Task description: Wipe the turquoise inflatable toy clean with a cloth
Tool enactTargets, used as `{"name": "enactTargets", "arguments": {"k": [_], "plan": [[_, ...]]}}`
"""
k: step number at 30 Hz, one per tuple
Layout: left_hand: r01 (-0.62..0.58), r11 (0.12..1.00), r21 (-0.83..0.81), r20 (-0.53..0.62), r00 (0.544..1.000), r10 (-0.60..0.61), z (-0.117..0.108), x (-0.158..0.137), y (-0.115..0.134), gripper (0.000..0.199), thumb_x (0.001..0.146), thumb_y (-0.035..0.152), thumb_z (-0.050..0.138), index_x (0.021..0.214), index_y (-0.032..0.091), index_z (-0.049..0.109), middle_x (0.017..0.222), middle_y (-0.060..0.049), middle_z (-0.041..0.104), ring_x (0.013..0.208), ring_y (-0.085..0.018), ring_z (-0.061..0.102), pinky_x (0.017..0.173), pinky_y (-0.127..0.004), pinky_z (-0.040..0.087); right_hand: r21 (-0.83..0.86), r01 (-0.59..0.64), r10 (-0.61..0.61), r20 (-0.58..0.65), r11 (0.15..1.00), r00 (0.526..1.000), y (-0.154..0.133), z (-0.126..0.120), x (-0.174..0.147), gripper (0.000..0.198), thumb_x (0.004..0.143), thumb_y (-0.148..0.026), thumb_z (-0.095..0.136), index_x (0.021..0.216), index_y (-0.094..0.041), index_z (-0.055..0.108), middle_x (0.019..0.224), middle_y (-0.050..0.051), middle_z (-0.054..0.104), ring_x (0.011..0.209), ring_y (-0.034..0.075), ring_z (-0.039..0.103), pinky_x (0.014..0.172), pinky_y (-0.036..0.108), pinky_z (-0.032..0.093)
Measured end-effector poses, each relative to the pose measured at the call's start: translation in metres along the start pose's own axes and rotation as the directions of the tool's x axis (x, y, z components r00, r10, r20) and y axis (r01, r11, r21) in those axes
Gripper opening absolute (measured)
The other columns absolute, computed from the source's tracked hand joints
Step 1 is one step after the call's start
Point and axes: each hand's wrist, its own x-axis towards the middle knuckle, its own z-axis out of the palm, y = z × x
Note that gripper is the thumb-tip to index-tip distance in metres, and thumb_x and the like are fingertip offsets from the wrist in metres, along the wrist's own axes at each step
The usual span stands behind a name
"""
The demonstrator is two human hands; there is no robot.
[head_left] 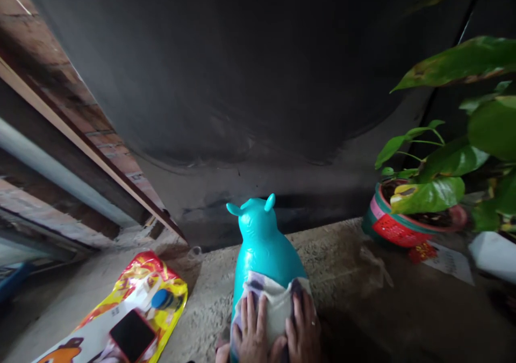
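Rough stone-grey surface (342, 266) runs across the lower part of the view, backed by a dark wall (242, 73); brickwork and one pale pipe (56, 172) slant away on the left.

One turquoise inflatable animal toy (262, 245) stands upright near the middle of the surface, its two short ears pointing up and its head turned toward the wall. One pale cloth (274, 301) is draped over its back.

Both hands rest flat on that cloth, side by side. Left hand (250, 333): fingers extended, slightly spread, pressing the cloth against the toy. Right hand (304, 331): fingers extended and close together, also pressed on the cloth; one ring shows on one finger. Neither hand pinches anything.

Left of the toy, well apart, lies one yellow-and-red printed bag (121, 304), flat on the surface. One dark phone (132, 335) and one small blue object (160, 298) lie on top of it.

Right of the toy, one red-and-green plant pot (397, 229) stands near the surface's far edge, carrying large green leaves (451, 159). One sheet of paper (447, 261) lies just beside the pot.
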Motion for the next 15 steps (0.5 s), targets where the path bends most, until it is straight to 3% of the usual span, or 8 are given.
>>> {"name": "enactTargets", "arguments": {"k": [3,7,11,15], "plan": [[0.017,0.999,-0.040,0.028,0.999,-0.016,-0.008,0.023,0.008,0.088,0.074,0.061,0.055,0.146,0.023,0.022,0.158,-0.011,0.005,0.146,-0.033,0.002,0.108,-0.058,0.027,0.016,-0.061,0.057,0.174,0.998,0.983,-0.005,-0.009,0.057,0.058,0.097,-0.035,0.022,0.150,-0.022,0.004,0.154,0.009,0.022,0.141,0.029,0.022,0.099,0.052,0.043],[0.044,0.993,-0.105,0.051,0.998,-0.039,-0.024,0.069,0.017,0.085,0.081,0.056,0.050,0.149,0.023,0.011,0.159,-0.012,-0.005,0.146,-0.033,-0.003,0.108,-0.060,0.027,0.004,-0.101,0.091,0.386,0.995,0.918,-0.007,-0.004,0.132,0.055,0.096,-0.037,0.025,0.148,-0.021,0.019,0.156,0.008,0.013,0.143,0.027,0.015,0.107,0.052,0.033],[0.069,0.992,-0.107,0.050,0.997,-0.064,-0.034,0.097,0.025,0.092,0.078,0.057,0.053,0.149,0.019,0.007,0.158,-0.016,-0.008,0.145,-0.036,-0.007,0.108,-0.063,0.023,0.043,-0.092,0.068,0.389,0.995,0.919,-0.003,0.010,0.169,0.055,0.096,-0.037,0.026,0.148,-0.025,0.018,0.156,0.003,0.015,0.143,0.022,0.017,0.108,0.046,0.034],[0.075,0.992,-0.099,0.072,0.995,-0.068,-0.043,0.097,0.028,0.092,0.079,0.056,0.053,0.149,0.019,0.006,0.158,-0.017,-0.008,0.145,-0.036,-0.007,0.109,-0.062,0.022,0.091,-0.125,0.085,0.351,0.988,0.932,-0.002,0.014,0.167,0.054,0.095,-0.036,0.028,0.148,-0.025,0.023,0.155,0.003,0.020,0.142,0.022,0.020,0.107,0.043,0.035]]}}
